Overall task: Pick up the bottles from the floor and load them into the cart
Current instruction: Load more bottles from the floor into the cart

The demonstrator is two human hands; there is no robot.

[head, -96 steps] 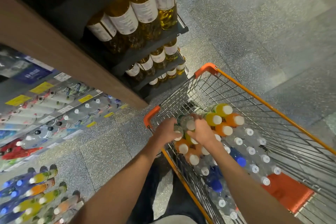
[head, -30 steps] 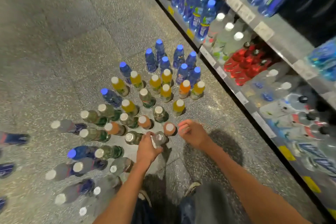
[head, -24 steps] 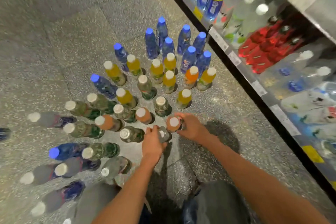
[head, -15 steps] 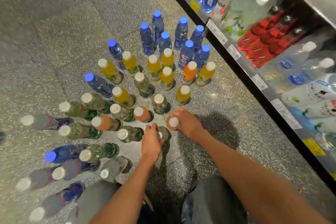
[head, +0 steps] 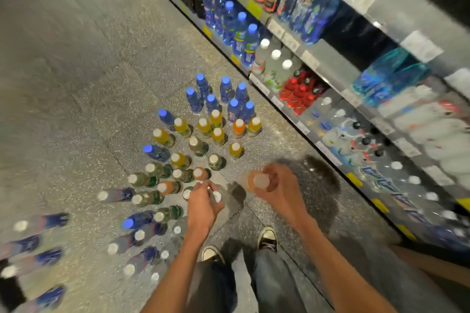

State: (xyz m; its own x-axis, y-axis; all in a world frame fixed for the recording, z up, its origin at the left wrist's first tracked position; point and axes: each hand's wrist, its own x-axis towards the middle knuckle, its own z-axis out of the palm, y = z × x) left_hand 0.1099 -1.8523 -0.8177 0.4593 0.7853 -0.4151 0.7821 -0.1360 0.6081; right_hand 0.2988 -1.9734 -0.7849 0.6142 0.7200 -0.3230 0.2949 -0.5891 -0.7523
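Observation:
Several bottles stand on the speckled floor [head: 76, 84]: blue-capped ones [head: 212, 101] at the back, yellow and orange ones [head: 218, 133] in the middle, green and clear ones [head: 142, 180] nearer me. My right hand [head: 278, 189] grips an orange bottle with a white cap [head: 256, 181], lifted off the floor. My left hand [head: 203, 204] is curled round a clear, white-capped bottle [head: 216, 195] at the front of the group. The cart is out of view.
A store shelf [head: 328, 68] full of drinks runs along the right side, close to the bottles. My two shoes [head: 267, 237] stand just behind my hands. More clear bottles [head: 38, 226] fill the floor at lower left. Open floor lies to the far left.
My right hand has raised the orange bottle from the floor and drawn it toward me. My left hand keeps its hold on the clear bottle. The view has pulled up and back.

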